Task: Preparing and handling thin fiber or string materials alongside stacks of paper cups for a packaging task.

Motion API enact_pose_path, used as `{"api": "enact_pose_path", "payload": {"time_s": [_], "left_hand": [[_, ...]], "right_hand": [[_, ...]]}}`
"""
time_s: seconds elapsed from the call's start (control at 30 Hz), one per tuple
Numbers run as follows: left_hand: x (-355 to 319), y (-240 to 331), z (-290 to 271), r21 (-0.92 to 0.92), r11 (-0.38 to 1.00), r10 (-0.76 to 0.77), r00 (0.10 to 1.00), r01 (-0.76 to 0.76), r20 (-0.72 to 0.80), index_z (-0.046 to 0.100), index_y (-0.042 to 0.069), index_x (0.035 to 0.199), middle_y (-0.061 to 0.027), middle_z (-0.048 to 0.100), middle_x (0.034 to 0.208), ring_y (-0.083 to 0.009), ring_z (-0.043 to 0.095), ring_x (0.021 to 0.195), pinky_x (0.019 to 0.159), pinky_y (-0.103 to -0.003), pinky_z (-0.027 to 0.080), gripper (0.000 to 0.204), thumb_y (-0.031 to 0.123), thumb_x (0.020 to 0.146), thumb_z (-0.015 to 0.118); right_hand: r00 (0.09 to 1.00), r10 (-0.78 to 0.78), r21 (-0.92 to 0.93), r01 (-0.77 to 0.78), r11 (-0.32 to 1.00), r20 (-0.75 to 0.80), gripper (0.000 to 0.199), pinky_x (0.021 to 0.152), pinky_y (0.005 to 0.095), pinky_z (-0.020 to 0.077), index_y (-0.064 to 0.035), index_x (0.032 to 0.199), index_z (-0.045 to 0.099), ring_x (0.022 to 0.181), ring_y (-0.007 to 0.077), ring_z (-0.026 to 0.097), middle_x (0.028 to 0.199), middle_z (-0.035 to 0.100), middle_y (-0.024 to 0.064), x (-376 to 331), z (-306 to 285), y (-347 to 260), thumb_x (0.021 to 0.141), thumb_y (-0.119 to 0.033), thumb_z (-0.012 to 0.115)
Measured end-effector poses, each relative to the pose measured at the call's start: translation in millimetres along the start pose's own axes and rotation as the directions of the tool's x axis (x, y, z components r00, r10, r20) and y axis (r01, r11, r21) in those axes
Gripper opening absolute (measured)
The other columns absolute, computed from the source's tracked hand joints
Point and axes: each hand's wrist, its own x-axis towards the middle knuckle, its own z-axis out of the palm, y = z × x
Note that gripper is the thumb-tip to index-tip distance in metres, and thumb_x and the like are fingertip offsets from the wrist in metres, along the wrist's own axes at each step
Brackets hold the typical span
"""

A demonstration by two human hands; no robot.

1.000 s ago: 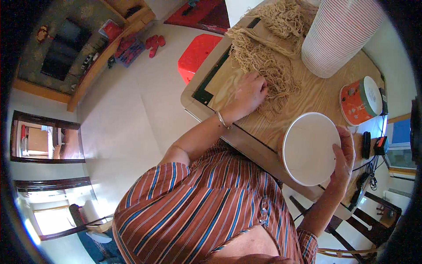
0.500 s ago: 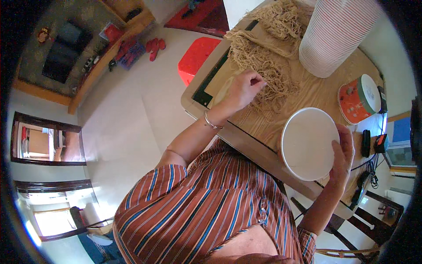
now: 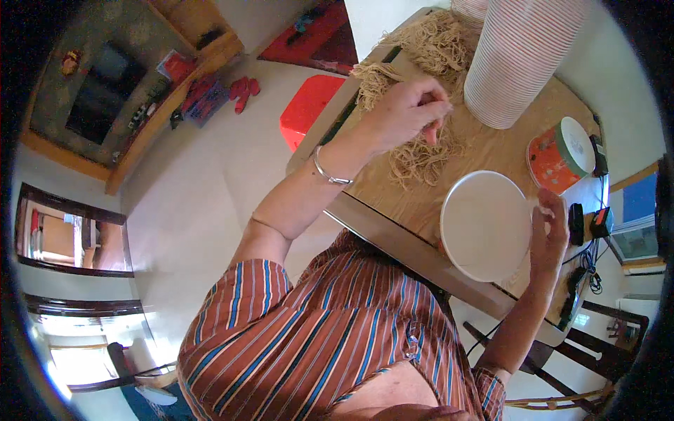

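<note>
My left hand (image 3: 414, 116) is over a heap of tan strands (image 3: 423, 160) that look like dried noodles or string. Its fingers are curled with the thumb against them; anything pinched there is too small to see. At the table's near edge a white-lined paper bucket (image 3: 486, 226) stands with its mouth tilted toward me. My right hand (image 3: 551, 228) is against the right side of its rim, fingers bent and thumb drawn up outside the bucket. Whether those fingers hold something fine cannot be made out. More tan strands (image 3: 441, 43) lie farther back.
A tall stack of nested paper buckets (image 3: 516, 67) rises at the back of the wooden table (image 3: 382, 189). An orange, green-banded tub (image 3: 562, 156) lies on the right, near black cables (image 3: 591, 270). A red stool (image 3: 307, 112) stands beyond the left edge.
My left hand has moved up and right over the strands. My right thumb has come out from inside the bucket's rim, and the fingers have curled. The view has shifted slightly.
</note>
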Motion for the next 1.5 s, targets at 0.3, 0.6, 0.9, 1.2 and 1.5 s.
{"api": "enact_pose_path", "payload": {"time_s": [0.3, 0.6, 0.9, 1.2, 1.5], "left_hand": [[29.1, 58.5, 68.1, 0.361, 0.814, 0.267, 0.845, -0.455, 0.462, 0.055, 0.003, 0.092, -0.0136, 0.061, 0.077, -0.0265, 0.063, 0.068, 0.063, -0.038, 0.048, 0.016, 0.018, 0.088, 0.059], [55.6, 44.6, 65.0, 0.419, 0.712, 0.321, 0.792, -0.563, 0.520, 0.061, 0.003, 0.099, -0.0114, 0.064, 0.078, -0.0196, 0.061, 0.071, 0.068, -0.035, 0.048, 0.020, 0.021, 0.089, 0.060], [33.8, 25.1, 53.3, 0.285, 0.906, 0.070, 0.772, -0.314, 0.631, 0.068, 0.004, 0.101, -0.0042, 0.069, 0.093, -0.0123, 0.063, 0.087, 0.078, -0.027, 0.049, 0.027, 0.028, 0.094, 0.057], [20.1, 4.3, 46.0, 0.386, 0.845, 0.088, 0.808, -0.370, 0.582, 0.068, 0.004, 0.098, -0.0056, 0.069, 0.088, -0.0130, 0.063, 0.082, 0.074, -0.028, 0.049, 0.020, 0.022, 0.090, 0.062], [-13.1, 1.3, 86.1, 0.561, 0.605, 0.201, 0.791, -0.564, 0.578, 0.063, 0.002, 0.094, -0.0158, 0.065, 0.086, -0.0321, 0.065, 0.079, 0.070, -0.040, 0.052, 0.017, 0.018, 0.088, 0.060]], "right_hand": [[0.943, -0.064, 0.674, -0.185, 0.715, 0.327, 0.048, 0.071, 0.0252, 0.0496, -0.0050, 0.130, 0.044, 0.084, 0.0126, 0.059, 0.110, 0.058, 0.0050, 51.7, 22.7, -103.5, 0.085, 0.003, 0.057], [0.991, 0.029, 0.370, -0.077, 0.926, 0.133, 0.020, 0.062, 0.0221, 0.0445, -0.0050, 0.108, 0.065, 0.068, 0.0056, 0.051, 0.084, 0.062, -0.0021, 68.3, -10.5, -43.6, 0.090, -0.013, 0.062], [0.977, 0.167, 0.250, -0.130, 0.959, -0.134, 0.016, 0.052, 0.0186, 0.0325, -0.0055, 0.101, 0.069, 0.059, 0.0020, 0.040, 0.080, 0.060, -0.0049, 43.4, -56.1, -16.9, 0.092, -0.015, 0.059], [0.964, 0.239, 0.211, -0.211, 0.954, -0.118, 0.016, 0.055, 0.0195, 0.0335, -0.0061, 0.100, 0.066, 0.062, 0.0028, 0.041, 0.084, 0.058, -0.0059, -1.2, -67.6, 30.6, 0.094, -0.015, 0.056], [0.993, -0.083, -0.126, 0.072, 0.989, -0.082, 0.029, 0.076, 0.0314, 0.0512, -0.0052, 0.116, 0.059, 0.088, 0.0214, 0.064, 0.105, 0.064, 0.0109, -26.2, -27.1, -30.8, 0.087, -0.001, 0.058]]}}
